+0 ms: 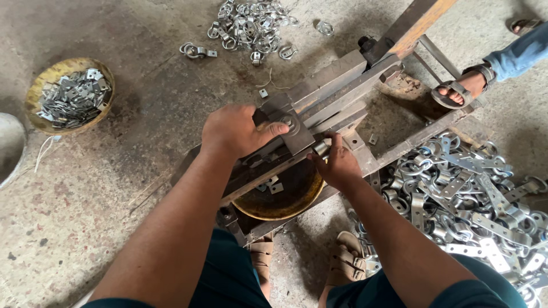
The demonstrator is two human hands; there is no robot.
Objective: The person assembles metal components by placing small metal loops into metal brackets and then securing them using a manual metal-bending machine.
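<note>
Soft, even daylight fills the scene, bright without harsh glare. Shadows on the floor [114,171] are faint and diffuse, darkest under the press [331,97]. The metal heap [474,194] glints mildly. Focus is sharp centrally; edges bend slightly from wide-angle distortion.
</note>
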